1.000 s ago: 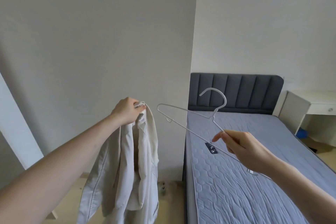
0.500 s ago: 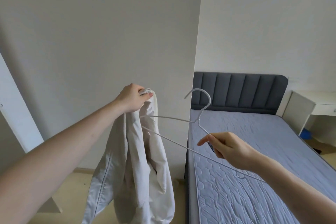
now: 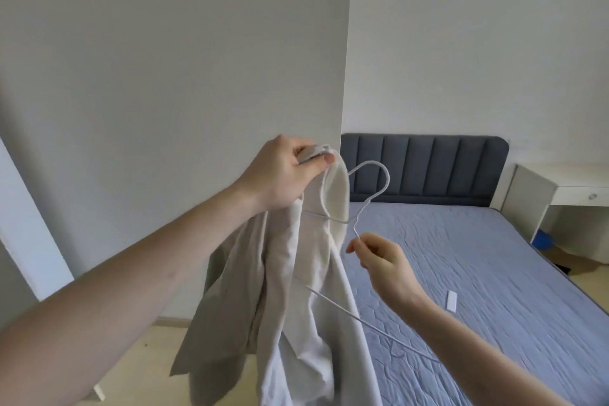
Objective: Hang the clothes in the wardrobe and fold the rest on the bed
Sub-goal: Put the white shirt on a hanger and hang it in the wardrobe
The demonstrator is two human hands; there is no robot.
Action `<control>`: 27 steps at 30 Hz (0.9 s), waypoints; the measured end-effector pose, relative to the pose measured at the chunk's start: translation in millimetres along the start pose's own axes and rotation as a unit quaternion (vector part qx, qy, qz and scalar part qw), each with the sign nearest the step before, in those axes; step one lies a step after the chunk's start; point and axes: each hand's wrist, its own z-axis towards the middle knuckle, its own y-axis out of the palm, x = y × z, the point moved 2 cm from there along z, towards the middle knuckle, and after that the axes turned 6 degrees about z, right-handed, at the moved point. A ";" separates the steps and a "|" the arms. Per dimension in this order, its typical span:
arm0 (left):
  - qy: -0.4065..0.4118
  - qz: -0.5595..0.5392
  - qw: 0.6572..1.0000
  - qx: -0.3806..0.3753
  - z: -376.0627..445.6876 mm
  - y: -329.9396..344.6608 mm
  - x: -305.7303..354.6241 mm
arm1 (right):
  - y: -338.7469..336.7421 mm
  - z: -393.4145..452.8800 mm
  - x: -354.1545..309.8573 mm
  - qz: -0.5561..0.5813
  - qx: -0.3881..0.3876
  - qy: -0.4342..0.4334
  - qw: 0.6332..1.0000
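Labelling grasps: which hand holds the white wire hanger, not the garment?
The right hand: it pinches the white wire hanger just below its hook. The left hand grips the beige jacket by its collar.

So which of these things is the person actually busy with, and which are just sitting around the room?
In use:
- pale beige cloth jacket, held up by the left hand
- thin white wire hanger, pinched by the right hand, one end inside the jacket
- bed with blue-grey quilted mattress

Lying about:
- small white flat object on the mattress
- white desk
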 end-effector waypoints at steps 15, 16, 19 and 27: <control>0.093 0.180 0.971 -0.125 -46.4 4.2 55.9 | -19.2 -18.5 -29.4 0.175 0.167 -0.060 0.969; 0.129 0.205 0.968 -0.057 -36.0 -4.4 55.5 | -18.8 -18.2 -32.0 0.166 0.155 -0.067 0.971; 0.186 0.315 0.930 -0.038 -9.5 -13.9 42.1 | -18.0 -19.1 -37.0 0.152 0.135 -0.073 0.976; 0.145 0.314 0.934 -0.093 -2.2 18.1 -7.7 | -35.1 -20.6 -46.3 0.123 0.117 -0.035 0.985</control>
